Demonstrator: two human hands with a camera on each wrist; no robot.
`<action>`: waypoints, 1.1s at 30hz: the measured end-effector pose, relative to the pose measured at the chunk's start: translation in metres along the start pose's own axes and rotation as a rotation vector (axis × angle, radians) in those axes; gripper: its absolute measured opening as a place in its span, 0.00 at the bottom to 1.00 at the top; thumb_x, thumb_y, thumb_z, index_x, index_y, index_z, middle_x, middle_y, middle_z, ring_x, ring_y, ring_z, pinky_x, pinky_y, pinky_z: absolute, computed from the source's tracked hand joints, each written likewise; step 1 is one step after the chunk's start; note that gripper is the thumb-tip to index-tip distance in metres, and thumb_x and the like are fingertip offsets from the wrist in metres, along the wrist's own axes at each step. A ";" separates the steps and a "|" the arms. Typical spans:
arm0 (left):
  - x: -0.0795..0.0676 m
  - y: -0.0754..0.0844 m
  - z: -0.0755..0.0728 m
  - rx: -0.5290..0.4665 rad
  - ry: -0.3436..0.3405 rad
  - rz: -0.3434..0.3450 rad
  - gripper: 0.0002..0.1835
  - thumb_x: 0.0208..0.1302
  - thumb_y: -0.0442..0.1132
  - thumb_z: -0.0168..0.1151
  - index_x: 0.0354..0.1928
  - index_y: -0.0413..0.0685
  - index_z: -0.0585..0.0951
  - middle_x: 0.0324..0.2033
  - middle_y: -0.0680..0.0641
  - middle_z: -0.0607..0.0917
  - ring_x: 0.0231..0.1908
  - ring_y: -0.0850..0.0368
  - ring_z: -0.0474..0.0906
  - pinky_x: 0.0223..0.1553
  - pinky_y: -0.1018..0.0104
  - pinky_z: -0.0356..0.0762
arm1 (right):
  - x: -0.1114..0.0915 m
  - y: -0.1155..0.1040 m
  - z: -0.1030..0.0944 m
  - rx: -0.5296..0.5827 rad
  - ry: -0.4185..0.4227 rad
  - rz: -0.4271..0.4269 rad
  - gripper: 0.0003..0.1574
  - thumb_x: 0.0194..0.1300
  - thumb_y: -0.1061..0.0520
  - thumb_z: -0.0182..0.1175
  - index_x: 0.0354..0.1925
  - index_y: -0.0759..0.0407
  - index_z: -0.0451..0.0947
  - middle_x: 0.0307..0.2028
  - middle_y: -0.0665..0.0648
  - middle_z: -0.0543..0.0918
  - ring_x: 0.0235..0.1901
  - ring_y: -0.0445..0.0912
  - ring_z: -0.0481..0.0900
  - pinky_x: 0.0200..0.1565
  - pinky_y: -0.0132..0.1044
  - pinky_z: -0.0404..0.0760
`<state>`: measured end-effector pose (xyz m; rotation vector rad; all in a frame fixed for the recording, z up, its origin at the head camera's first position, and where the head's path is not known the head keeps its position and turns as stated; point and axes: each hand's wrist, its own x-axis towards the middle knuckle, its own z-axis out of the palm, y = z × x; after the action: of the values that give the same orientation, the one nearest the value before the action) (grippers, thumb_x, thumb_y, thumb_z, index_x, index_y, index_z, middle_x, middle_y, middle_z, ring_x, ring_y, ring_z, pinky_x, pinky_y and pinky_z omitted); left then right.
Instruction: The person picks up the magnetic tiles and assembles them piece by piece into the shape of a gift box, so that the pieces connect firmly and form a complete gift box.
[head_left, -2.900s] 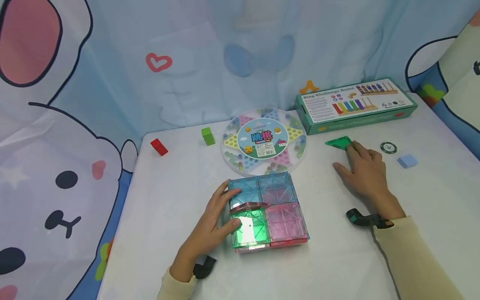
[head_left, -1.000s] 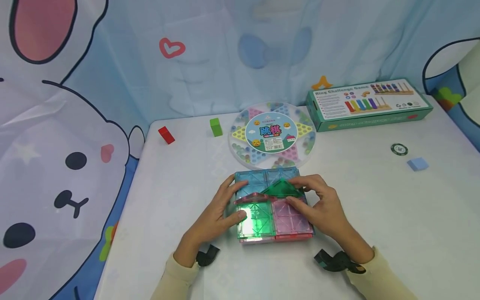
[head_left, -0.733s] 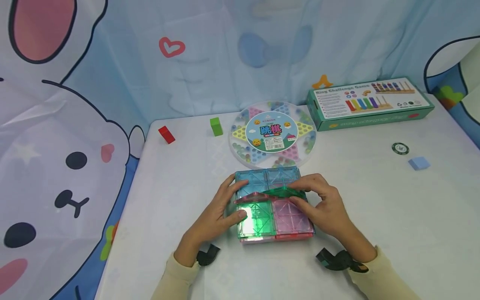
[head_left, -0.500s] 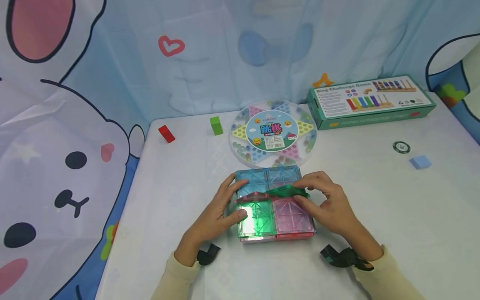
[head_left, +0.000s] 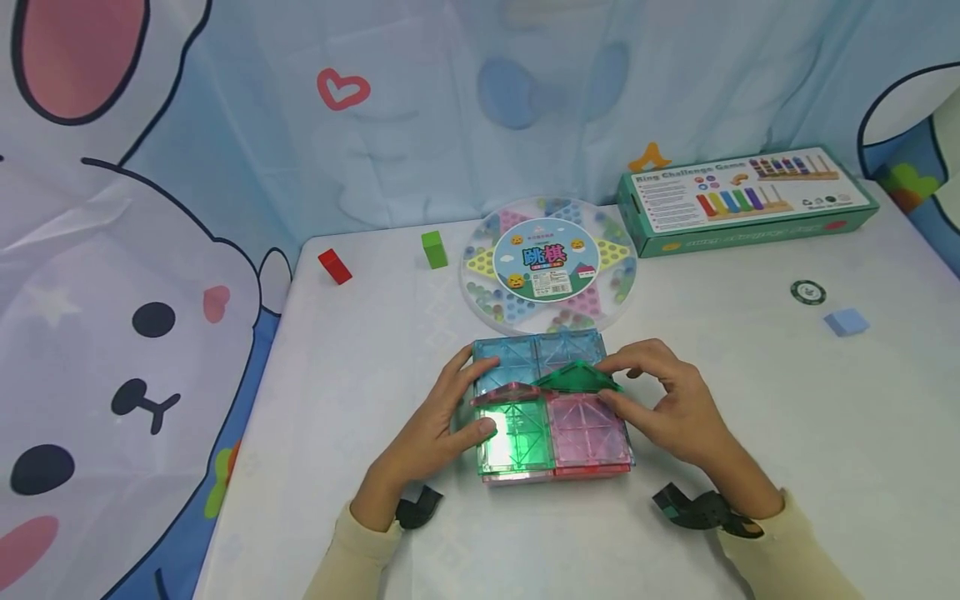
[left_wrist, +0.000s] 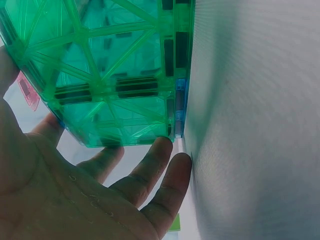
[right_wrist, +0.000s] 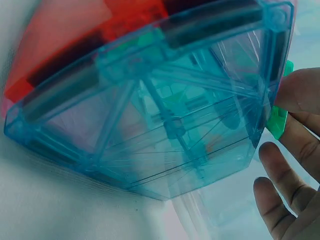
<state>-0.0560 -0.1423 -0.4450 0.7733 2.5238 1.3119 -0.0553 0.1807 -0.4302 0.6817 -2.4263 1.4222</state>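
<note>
A low box of clear magnetic tiles (head_left: 588, 433) stands mid-table, its top showing blue, green and pink squares. My left hand (head_left: 431, 421) rests against its left side, thumb on the green square and a finger on a blue one. In the left wrist view, its other fingers (left_wrist: 145, 172) lie fairly straight along the green wall (left_wrist: 120, 45). My right hand (head_left: 667, 404) pinches a green triangular magnetic tile (head_left: 576, 378) by its right end, tilted up over the box's middle seam. Left of it leans a pink triangular tile (head_left: 512, 393); their tips meet near the centre.
A round Chinese checkers set (head_left: 549, 262) lies right behind the box. A green Ring Challenge Game carton (head_left: 750, 204) sits at the back right. Around the table are a red block (head_left: 334, 267), a green block (head_left: 433, 249), a round chip (head_left: 807, 292) and a light blue block (head_left: 847, 322).
My right hand has brought the green triangular tile from the table's right side onto the box. There the tile tipped flatter, then rose again. My left hand has stayed at the box.
</note>
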 end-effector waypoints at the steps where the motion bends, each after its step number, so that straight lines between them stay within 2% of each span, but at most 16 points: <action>1: 0.000 0.000 0.000 -0.001 0.000 0.001 0.37 0.63 0.59 0.56 0.71 0.74 0.52 0.73 0.59 0.39 0.72 0.58 0.39 0.62 0.36 0.53 | 0.000 0.000 0.000 0.003 -0.007 0.002 0.26 0.47 0.67 0.72 0.43 0.47 0.80 0.43 0.46 0.80 0.47 0.40 0.72 0.42 0.30 0.72; 7: -0.001 0.001 -0.001 0.002 0.000 0.003 0.37 0.63 0.60 0.55 0.72 0.74 0.52 0.73 0.59 0.39 0.72 0.59 0.39 0.62 0.36 0.53 | -0.001 0.004 -0.006 0.006 -0.043 -0.008 0.25 0.45 0.71 0.71 0.39 0.48 0.79 0.41 0.47 0.80 0.46 0.41 0.72 0.42 0.30 0.70; 13: -0.001 0.001 -0.001 0.010 0.001 0.012 0.36 0.64 0.58 0.56 0.72 0.73 0.53 0.73 0.58 0.40 0.72 0.56 0.40 0.61 0.34 0.53 | 0.000 0.005 -0.013 -0.018 -0.087 -0.009 0.25 0.45 0.68 0.73 0.39 0.45 0.79 0.41 0.45 0.80 0.46 0.40 0.72 0.42 0.30 0.71; 17: -0.003 0.019 -0.008 -0.016 -0.006 0.010 0.36 0.65 0.47 0.59 0.72 0.65 0.54 0.74 0.51 0.41 0.72 0.50 0.40 0.61 0.33 0.52 | 0.002 0.003 -0.016 -0.029 -0.105 -0.032 0.24 0.47 0.66 0.73 0.39 0.43 0.79 0.41 0.43 0.80 0.46 0.39 0.72 0.41 0.31 0.72; 20: -0.004 0.027 -0.010 -0.030 -0.011 0.006 0.37 0.64 0.41 0.60 0.72 0.61 0.55 0.74 0.48 0.41 0.72 0.47 0.41 0.62 0.33 0.51 | 0.006 -0.013 -0.018 -0.030 -0.104 -0.028 0.22 0.46 0.68 0.72 0.38 0.48 0.79 0.41 0.47 0.80 0.46 0.40 0.72 0.40 0.31 0.72; 21: -0.004 0.026 -0.010 -0.028 -0.011 0.007 0.37 0.64 0.42 0.60 0.72 0.61 0.55 0.74 0.48 0.42 0.72 0.47 0.41 0.61 0.33 0.51 | 0.007 -0.019 -0.019 -0.031 -0.104 -0.021 0.22 0.46 0.69 0.72 0.37 0.49 0.79 0.40 0.49 0.81 0.46 0.41 0.73 0.40 0.30 0.72; 24: -0.003 0.010 -0.005 -0.009 -0.008 0.012 0.37 0.64 0.49 0.59 0.72 0.68 0.54 0.74 0.53 0.41 0.72 0.52 0.41 0.61 0.34 0.53 | 0.010 -0.034 -0.021 -0.038 -0.102 -0.009 0.21 0.45 0.72 0.71 0.36 0.54 0.79 0.39 0.53 0.81 0.45 0.42 0.73 0.39 0.27 0.71; 28: -0.002 0.001 -0.003 -0.002 -0.010 0.014 0.37 0.64 0.57 0.57 0.72 0.73 0.52 0.73 0.58 0.40 0.72 0.56 0.40 0.61 0.35 0.54 | 0.008 -0.032 -0.021 -0.032 -0.104 -0.003 0.22 0.45 0.71 0.71 0.38 0.56 0.79 0.40 0.53 0.80 0.45 0.42 0.73 0.40 0.26 0.72; 33: -0.003 -0.002 -0.002 -0.003 -0.017 -0.002 0.37 0.63 0.59 0.55 0.71 0.75 0.52 0.73 0.60 0.39 0.72 0.57 0.40 0.61 0.35 0.53 | 0.006 -0.025 -0.019 0.021 -0.063 0.028 0.24 0.49 0.73 0.68 0.46 0.64 0.77 0.44 0.57 0.79 0.46 0.44 0.74 0.40 0.31 0.74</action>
<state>-0.0552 -0.1465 -0.4455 0.7773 2.5080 1.3023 -0.0481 0.1848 -0.3990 0.7098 -2.4813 1.4597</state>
